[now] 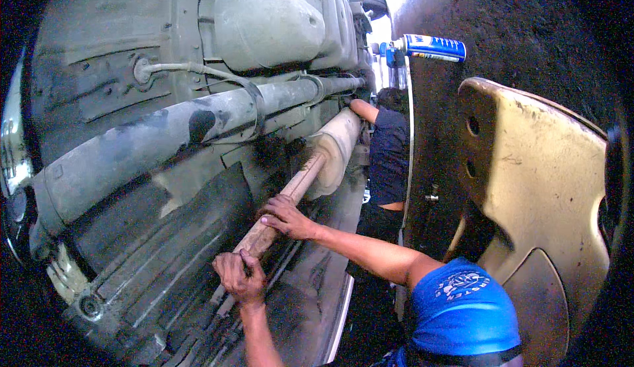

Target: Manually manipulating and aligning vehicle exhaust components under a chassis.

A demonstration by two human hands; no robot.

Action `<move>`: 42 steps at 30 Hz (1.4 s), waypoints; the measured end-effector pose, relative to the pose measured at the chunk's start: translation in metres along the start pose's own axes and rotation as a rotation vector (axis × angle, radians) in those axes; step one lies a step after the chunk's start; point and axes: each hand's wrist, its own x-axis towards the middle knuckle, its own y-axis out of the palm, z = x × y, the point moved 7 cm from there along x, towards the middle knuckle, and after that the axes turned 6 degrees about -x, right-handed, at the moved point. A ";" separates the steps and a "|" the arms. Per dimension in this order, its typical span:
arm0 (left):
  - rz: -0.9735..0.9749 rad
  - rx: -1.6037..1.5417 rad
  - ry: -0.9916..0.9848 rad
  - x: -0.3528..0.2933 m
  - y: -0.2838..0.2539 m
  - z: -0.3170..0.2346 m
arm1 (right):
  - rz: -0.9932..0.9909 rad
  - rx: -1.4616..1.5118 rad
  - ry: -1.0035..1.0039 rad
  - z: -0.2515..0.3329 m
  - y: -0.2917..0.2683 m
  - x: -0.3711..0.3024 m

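A rusty exhaust pipe (257,238) runs slantwise along a vehicle's underside and joins a pale, rounded muffler (335,147) at its far end. My left hand (241,278) is closed round the near part of the pipe, thumb raised along it. Farther up, my right hand (288,218) grips the same pipe, fingers over its top and darkened with grime. My right arm comes from a blue sleeve (462,307). By the muffler's far end, a co-worker in a dark shirt (389,146) reaches in with one arm; that hand is hidden.
A thick grey tube (228,109) crosses the underside below a large rounded tank (271,27). At the right stand a blue-and-white spray can (434,48), seen sideways, and a scuffed tan moulded panel (541,182). A dark, rough wall (515,23) rises behind them.
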 end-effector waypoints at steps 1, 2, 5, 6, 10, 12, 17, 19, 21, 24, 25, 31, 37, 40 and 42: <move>-0.032 -0.001 0.004 0.001 -0.002 0.002 | 0.044 -0.005 -0.009 0.000 0.003 0.003; -0.035 0.006 0.005 0.003 -0.004 0.004 | 0.088 -0.010 -0.019 0.000 0.007 0.006; 0.009 -0.002 -0.146 0.015 0.007 0.011 | 0.064 -0.117 -0.169 -0.015 0.004 0.007; 0.009 0.002 -0.145 0.015 0.005 0.012 | 0.064 -0.114 -0.171 -0.015 0.006 0.008; 0.014 0.026 -0.088 0.010 0.000 0.013 | 0.041 -0.052 -0.145 -0.007 0.013 0.009; -0.014 0.047 -0.039 0.009 -0.003 0.010 | 0.034 0.009 -0.091 -0.009 0.015 0.009; -0.002 0.024 -0.075 0.016 0.002 0.007 | 0.015 -0.131 -0.249 -0.012 0.010 0.005; 0.003 0.005 -0.079 0.016 0.006 0.004 | 0.019 -0.136 -0.234 -0.016 0.006 0.004; 0.010 0.002 -0.086 0.012 0.006 0.009 | 0.027 -0.126 -0.227 -0.009 0.004 0.006; -0.088 0.067 0.042 0.003 -0.004 0.010 | 0.176 -0.007 0.003 0.000 0.009 0.014; -0.023 0.033 -0.044 0.006 -0.001 0.010 | 0.166 0.000 0.011 -0.003 0.006 0.011; 0.017 -0.011 -0.125 0.006 0.003 0.013 | 0.092 -0.018 -0.075 -0.010 0.007 0.010; 0.013 0.046 -0.045 0.005 -0.001 0.005 | 0.007 -0.036 -0.080 -0.005 0.007 0.005; 0.015 0.030 -0.078 0.004 0.001 0.011 | -0.001 -0.054 -0.150 -0.003 0.005 0.006; 0.002 0.025 -0.084 0.005 0.002 0.012 | -0.010 -0.073 -0.215 -0.001 0.003 0.006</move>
